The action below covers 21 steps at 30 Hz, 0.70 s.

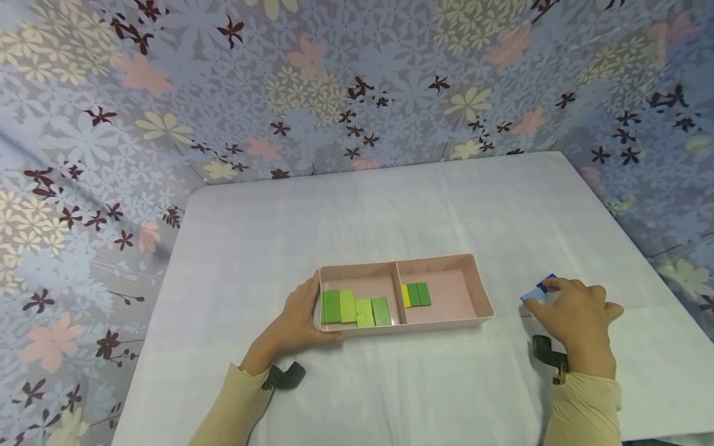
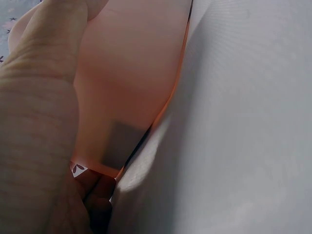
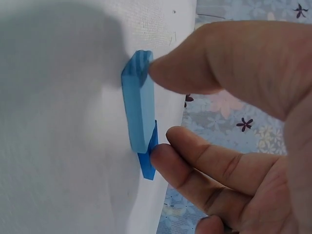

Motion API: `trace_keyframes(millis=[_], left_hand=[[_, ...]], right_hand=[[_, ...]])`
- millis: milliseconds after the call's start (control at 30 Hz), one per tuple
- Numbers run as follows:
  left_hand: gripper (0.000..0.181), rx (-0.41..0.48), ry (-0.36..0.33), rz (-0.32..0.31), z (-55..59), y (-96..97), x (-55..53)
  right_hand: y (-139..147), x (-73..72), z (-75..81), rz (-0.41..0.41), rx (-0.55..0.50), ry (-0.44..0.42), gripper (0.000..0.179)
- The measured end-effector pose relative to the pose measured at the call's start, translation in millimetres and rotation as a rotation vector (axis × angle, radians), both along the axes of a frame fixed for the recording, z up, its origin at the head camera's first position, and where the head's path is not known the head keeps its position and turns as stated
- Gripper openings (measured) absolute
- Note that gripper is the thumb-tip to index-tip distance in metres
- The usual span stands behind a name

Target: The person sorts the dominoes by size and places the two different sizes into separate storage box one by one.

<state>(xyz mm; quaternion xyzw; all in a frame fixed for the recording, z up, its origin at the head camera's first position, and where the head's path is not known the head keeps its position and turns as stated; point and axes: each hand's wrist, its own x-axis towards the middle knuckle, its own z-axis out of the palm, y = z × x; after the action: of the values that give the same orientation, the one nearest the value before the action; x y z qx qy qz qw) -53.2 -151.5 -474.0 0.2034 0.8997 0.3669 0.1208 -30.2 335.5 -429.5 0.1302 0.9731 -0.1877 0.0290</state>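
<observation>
A pink two-compartment tray lies on the white table. My left hand grips its left end, the thumb along the front wall; the tray's pink wall fills much of the left wrist view. Several green blocks lie in the left compartment. In the right one, a yellow block and two darker green blocks sit by the divider. To the tray's right, my right hand pinches a light blue block lengthwise between thumb and fingers. A darker blue block lies against its far end, beside a fingertip.
White cloth covers the table. Flowered fabric hangs behind it and along both sides. Each wrist carries a black camera mount, one on the left and one on the right.
</observation>
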Motion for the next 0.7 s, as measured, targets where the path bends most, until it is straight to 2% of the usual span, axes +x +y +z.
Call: trace_keyframes(millis=[133,467,700], left_hand=[[0.132,0.007,-0.015,0.003,1.7,0.7,0.7],[0.130,0.003,-0.002,-0.002,2.2,1.2,0.6],[0.129,0.014,0.011,0.001,1.0,0.8,0.3]], right_hand=[[-1.3,0.5,-0.8,0.001,0.000,0.015,0.066],[-2.3,1.6,-4.5,0.004,0.018,0.046,0.066],[-5.3,1.9,-1.6,0.019,0.028,0.055,0.061]])
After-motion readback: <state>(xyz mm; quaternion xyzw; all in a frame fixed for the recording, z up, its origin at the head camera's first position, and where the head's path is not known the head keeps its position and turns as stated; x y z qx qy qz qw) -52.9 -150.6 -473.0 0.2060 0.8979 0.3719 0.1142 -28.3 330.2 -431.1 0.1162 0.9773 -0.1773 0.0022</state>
